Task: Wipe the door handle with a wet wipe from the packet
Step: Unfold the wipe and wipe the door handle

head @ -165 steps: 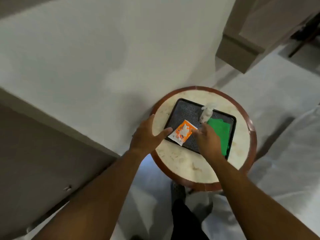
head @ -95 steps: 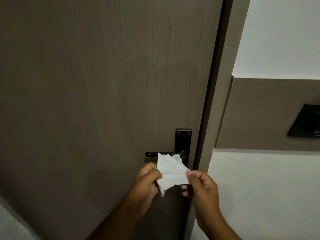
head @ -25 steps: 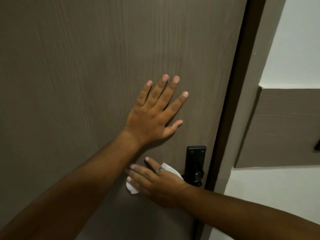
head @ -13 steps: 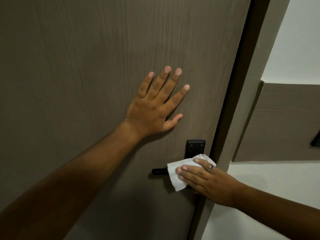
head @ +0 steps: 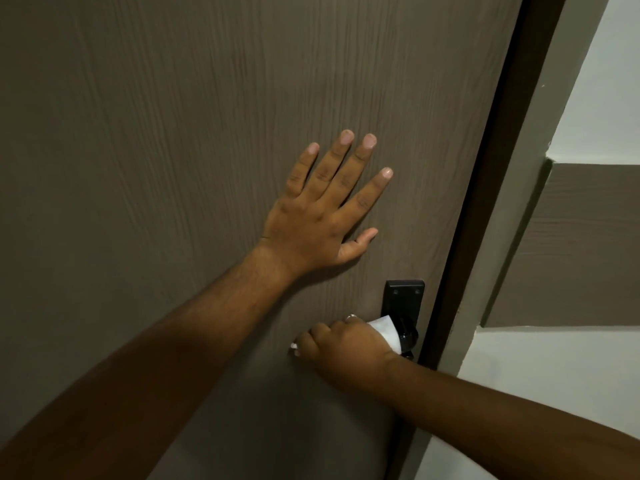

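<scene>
At the door's latch edge, the right hand was fisted round the white wet wipe, wrapped over the black lever handle; only the lever's pivot end showed, w/ the backplate above. The left hand lay flat, fingers spread, holding nothing, on the brown woodgrain door. Wipe out of its packet & on the handle: wiping looked under way; the backplate seemed unwiped. Packet not in view.

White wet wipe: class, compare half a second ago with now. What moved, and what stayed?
The right hand slid the white wet wipe leftward along the black lever door handle, now closed around and hiding the lever. The left hand stayed flat on the brown wood-grain door.
</scene>
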